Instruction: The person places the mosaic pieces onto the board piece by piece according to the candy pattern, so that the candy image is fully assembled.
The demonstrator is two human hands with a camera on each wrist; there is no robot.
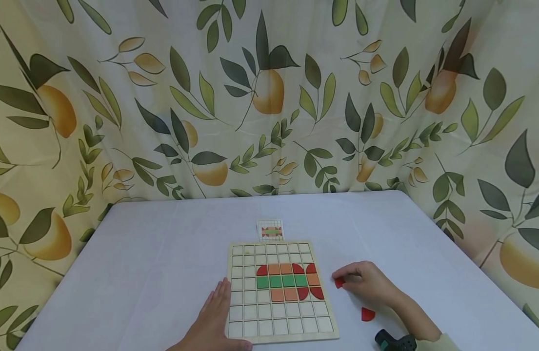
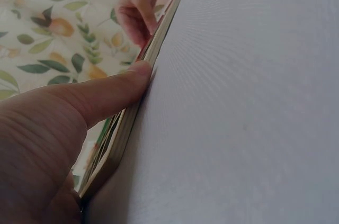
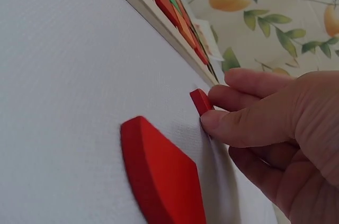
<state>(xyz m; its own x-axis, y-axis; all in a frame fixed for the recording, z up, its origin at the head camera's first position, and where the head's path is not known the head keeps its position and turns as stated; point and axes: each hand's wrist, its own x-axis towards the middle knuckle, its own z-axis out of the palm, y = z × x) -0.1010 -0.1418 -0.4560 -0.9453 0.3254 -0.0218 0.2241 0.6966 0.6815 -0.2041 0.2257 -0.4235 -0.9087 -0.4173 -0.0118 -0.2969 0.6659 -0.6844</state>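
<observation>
A wooden grid board [image 1: 282, 339] lies on the white table, with green squares [image 1: 275, 281], orange squares [image 1: 278, 295] and red quarter-round pieces [image 1: 316, 293] set in its cells. My left hand [image 1: 212, 309] rests at the board's near left corner. Its fingers lie straight along the left edge, and in the left wrist view the thumb [image 2: 114, 90] touches the near edge. To the right of the board, my right hand [image 1: 369, 282] pinches a small red piece [image 3: 200, 101] between thumb and fingertips. Another red quarter-round piece [image 3: 159, 173] lies on the table below that hand.
A small pattern card [image 1: 271, 236] lies just behind the board's far edge. A black device [image 1: 394, 340] sits at my right wrist. Beyond the table [image 1: 164, 253] hangs a curtain [image 1: 269, 146] printed with fruit and leaves.
</observation>
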